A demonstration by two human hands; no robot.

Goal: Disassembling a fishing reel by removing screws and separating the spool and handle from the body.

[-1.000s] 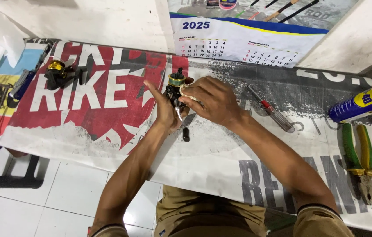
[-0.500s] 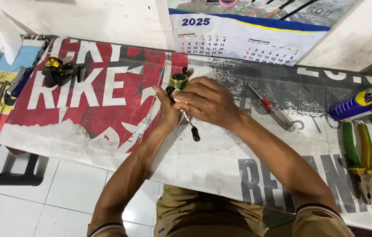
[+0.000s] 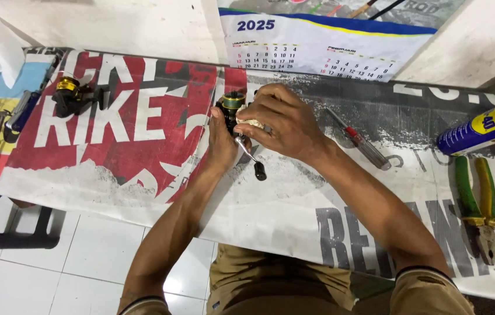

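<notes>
Both hands grip a fishing reel [image 3: 233, 108] (handle dangling).

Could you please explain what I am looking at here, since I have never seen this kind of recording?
This is a view from a camera worn on a person's head, looking down at their own two bare hands above a printed banner spread as a work surface. The left hand and right hand together hold a small fishing reel, its crank handle hanging below. A second reel lies to the left. To the right lie a screwdriver, a blue spray can and pliers. A calendar hangs behind.
</notes>
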